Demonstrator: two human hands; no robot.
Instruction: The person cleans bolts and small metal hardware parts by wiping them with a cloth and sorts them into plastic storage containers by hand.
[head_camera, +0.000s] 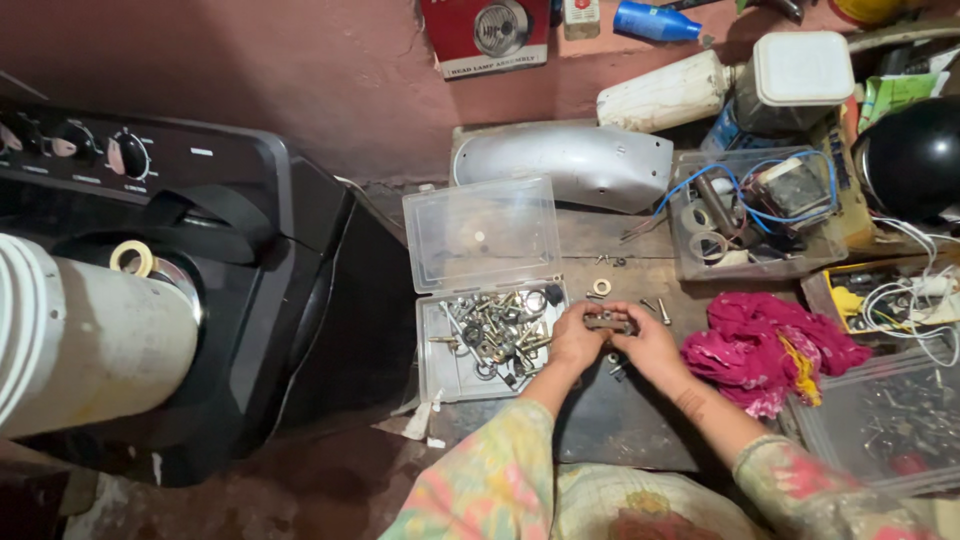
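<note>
Both my hands meet over a dark work surface (620, 420) and hold one small dark metal part (609, 322) between them. My left hand (577, 336) grips its left end, my right hand (648, 342) its right end. Just left of my hands lies an open clear plastic box (487, 345) filled with several nuts, bolts and washers; its lid (482, 232) is flipped back. A washer (601, 287) and loose bolts (661, 311) lie just beyond my fingers.
A black machine with knobs (200, 260) and a white cylinder (90, 340) fill the left. A silver mudguard (570, 160), a clear tub of wires (755, 215), a pink cloth (765, 350), a black helmet (915, 155) and another clear parts box (885, 425) crowd the back and right.
</note>
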